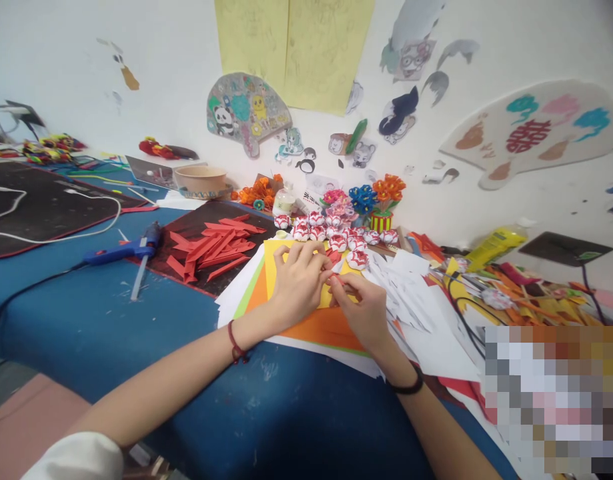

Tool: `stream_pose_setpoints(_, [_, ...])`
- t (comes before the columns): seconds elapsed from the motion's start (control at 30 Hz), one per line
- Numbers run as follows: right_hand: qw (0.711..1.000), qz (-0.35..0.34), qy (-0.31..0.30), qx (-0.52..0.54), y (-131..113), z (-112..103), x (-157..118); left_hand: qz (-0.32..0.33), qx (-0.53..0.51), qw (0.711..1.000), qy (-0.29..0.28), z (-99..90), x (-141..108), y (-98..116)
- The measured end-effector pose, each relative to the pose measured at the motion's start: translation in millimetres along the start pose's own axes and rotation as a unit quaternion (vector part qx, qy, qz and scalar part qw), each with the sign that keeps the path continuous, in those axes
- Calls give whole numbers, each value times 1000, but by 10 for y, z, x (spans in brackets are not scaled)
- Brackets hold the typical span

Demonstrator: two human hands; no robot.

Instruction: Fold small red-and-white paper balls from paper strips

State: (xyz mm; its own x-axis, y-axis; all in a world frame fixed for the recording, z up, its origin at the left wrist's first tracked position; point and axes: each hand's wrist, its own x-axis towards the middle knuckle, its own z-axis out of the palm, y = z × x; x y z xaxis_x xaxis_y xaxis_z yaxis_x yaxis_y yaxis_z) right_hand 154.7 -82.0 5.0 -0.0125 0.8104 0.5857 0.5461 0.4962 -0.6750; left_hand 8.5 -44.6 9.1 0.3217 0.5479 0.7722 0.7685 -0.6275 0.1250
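Note:
My left hand [299,283] is bent over the stacked sheets, its fingertips closed on a small red folded paper piece [338,277]. From the other side my right hand [362,310] pinches the same piece between thumb and forefinger. Most of the paper is hidden by my fingers. Beneath both hands lie a yellow sheet [272,257] and an orange sheet [316,331], fanned over green and white ones. Just beyond my fingers stand several red-and-white paper flowers [357,260]. Left of the sheets, a pile of red folded paper strips [213,247] rests on a dark mat [159,265].
A blue glue gun [121,251] with a glue stick lies at the left. Behind are a round bowl [200,181], a white bottle [285,200] and bright craft flowers [363,200]. White paper scraps [411,293] and a yellow bottle [499,243] are at the right.

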Motion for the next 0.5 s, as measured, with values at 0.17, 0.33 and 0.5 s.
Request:
stream_pose_setpoints(0.17, [998, -48, 0, -42, 5, -2, -2, 17, 3, 1000, 1, 0, -2, -13])
stream_pose_setpoints(0.33, [994, -75, -1, -76, -19, 9, -20, 29, 31, 999, 5, 27, -24, -4])
stream_pose_setpoints(0.5, [996, -61, 15, -68, -35, 36, -19, 13, 56, 998, 11, 10, -22, -4])
